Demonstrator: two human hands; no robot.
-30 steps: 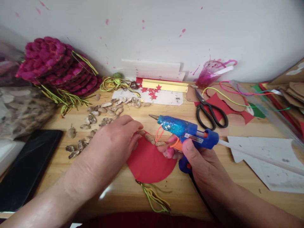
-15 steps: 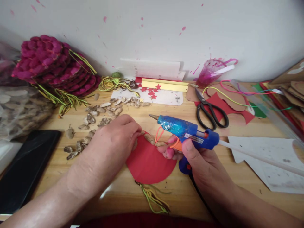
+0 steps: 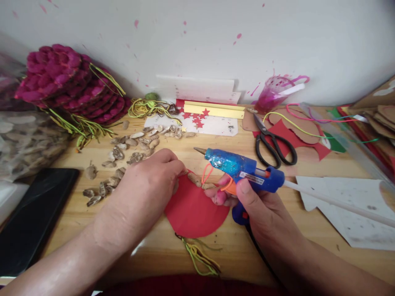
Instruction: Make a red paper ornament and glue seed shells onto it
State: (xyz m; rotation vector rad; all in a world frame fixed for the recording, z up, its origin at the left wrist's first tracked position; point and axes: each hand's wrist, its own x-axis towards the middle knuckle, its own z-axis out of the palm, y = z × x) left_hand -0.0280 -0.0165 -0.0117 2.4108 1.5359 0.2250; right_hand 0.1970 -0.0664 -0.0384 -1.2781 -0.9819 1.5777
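A round red piece (image 3: 196,209) lies on the wooden table, with peanut shells (image 3: 194,179) along its upper edge, an orange loop (image 3: 207,173) at the top and a yellow-green tassel (image 3: 199,257) below. My left hand (image 3: 154,176) is closed at the piece's upper left edge, its fingertips pinched by a shell; what they grip is mostly hidden. My right hand (image 3: 265,213) is wrapped round a blue glue gun (image 3: 231,162), whose nozzle points left above the red piece. Some right fingertips rest at the piece's upper right edge.
Loose shells (image 3: 117,153) lie left of centre, near a black phone (image 3: 33,218) and a bag of shells (image 3: 27,144). Purple discs (image 3: 61,82) stand stacked behind. Scissors (image 3: 273,144), a stained cup (image 3: 268,96), red stars (image 3: 199,117) and white paper (image 3: 348,213) lie behind and right.
My left fingers have shifted very slightly at the edge of the red piece. The glue gun and my right hand stay almost where they were.
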